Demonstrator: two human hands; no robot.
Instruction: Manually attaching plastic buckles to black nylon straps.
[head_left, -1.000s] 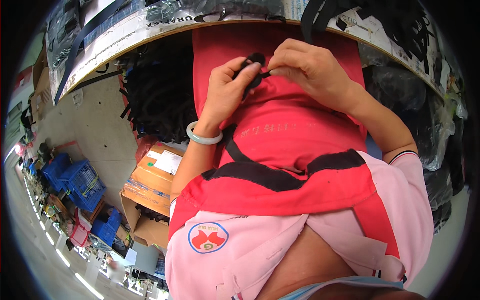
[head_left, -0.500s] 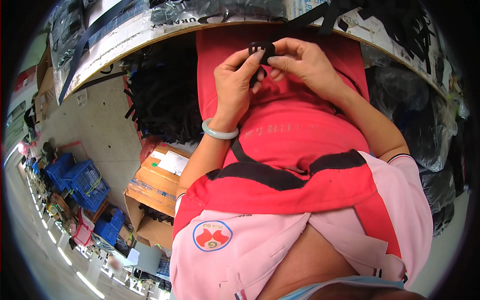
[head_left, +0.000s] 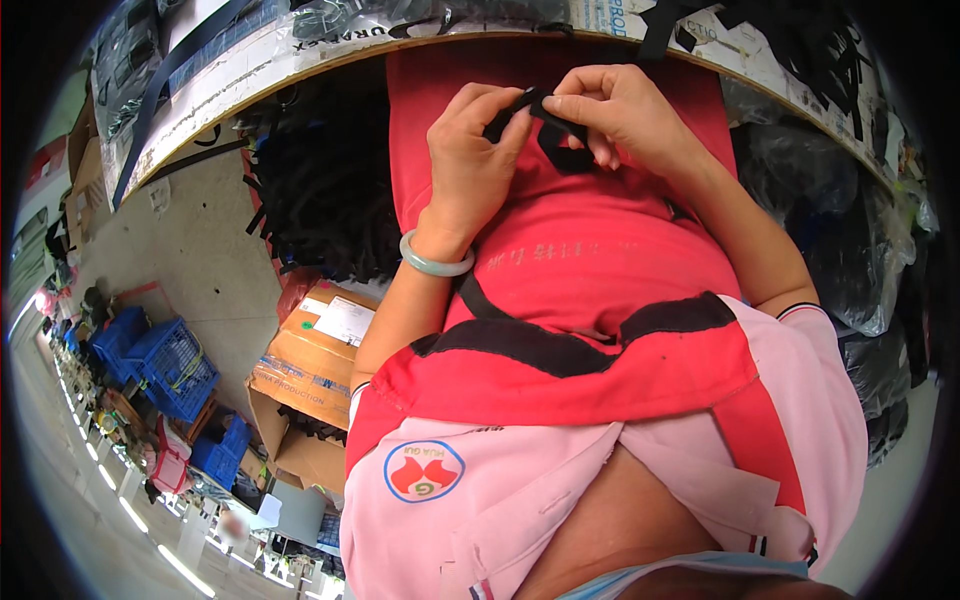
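My left hand (head_left: pixel 468 150), with a pale bangle (head_left: pixel 436 262) on its wrist, pinches a small black buckle (head_left: pixel 509 113), seen edge-on and partly hidden by my fingers. Close beside it, my right hand (head_left: pixel 622 118) grips a black webbing strap (head_left: pixel 566 152) between thumb and fingers. The strap meets the buckle between my two hands, and a loop of it hangs below my right fingers. Both hands are held over my red apron (head_left: pixel 600 250), just below the table edge. Whether the strap runs through the buckle's slots I cannot tell.
The table (head_left: pixel 345 45) runs across the top, with black straps (head_left: pixel 790 45) and plastic-wrapped bundles on it. A dark heap of straps (head_left: pixel 325 190) lies below at the left. Near it stand a cardboard box (head_left: pixel 305 350) and blue crates (head_left: pixel 175 370). Black plastic bags (head_left: pixel 810 220) lie at the right.
The buckle has turned from showing its slotted face to edge-on. My right hand has shifted slightly up and right, and a loop of strap now shows beneath it.
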